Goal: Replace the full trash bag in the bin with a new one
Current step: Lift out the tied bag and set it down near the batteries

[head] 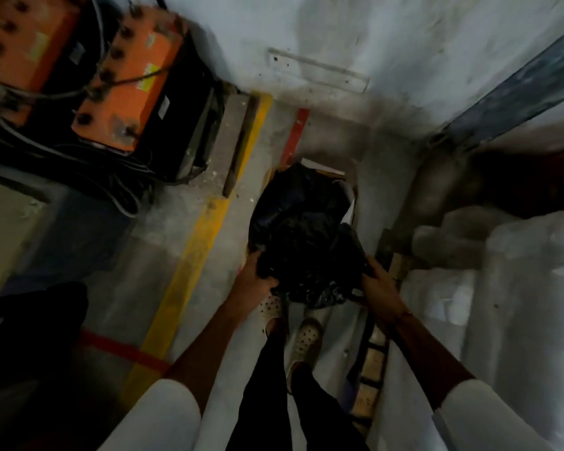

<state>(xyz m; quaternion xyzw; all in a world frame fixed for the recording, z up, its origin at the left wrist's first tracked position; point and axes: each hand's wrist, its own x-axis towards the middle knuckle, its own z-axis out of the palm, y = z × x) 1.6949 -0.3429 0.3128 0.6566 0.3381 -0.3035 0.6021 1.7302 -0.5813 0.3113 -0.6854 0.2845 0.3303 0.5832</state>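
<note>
Hands at work in a dim corner: my left hand (pixel 258 275) and right hand (pixel 376 283) each grip, fingers curled, the near edge of the black bag (pixel 303 229) above my shoes (pixel 306 336), beside a yellow floor stripe (pixel 192 255).

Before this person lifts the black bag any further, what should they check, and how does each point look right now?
1. Left hand grips the black bag: ok.
2. Right hand grips the bag's other side: ok.
3. Bag mouth tied closed: cannot tell, too dark.
4. Feet clear of the bag: not ok, the white shoes stand right beneath it.
5. Bin free of the bag: cannot tell, bin mostly hidden.
</note>
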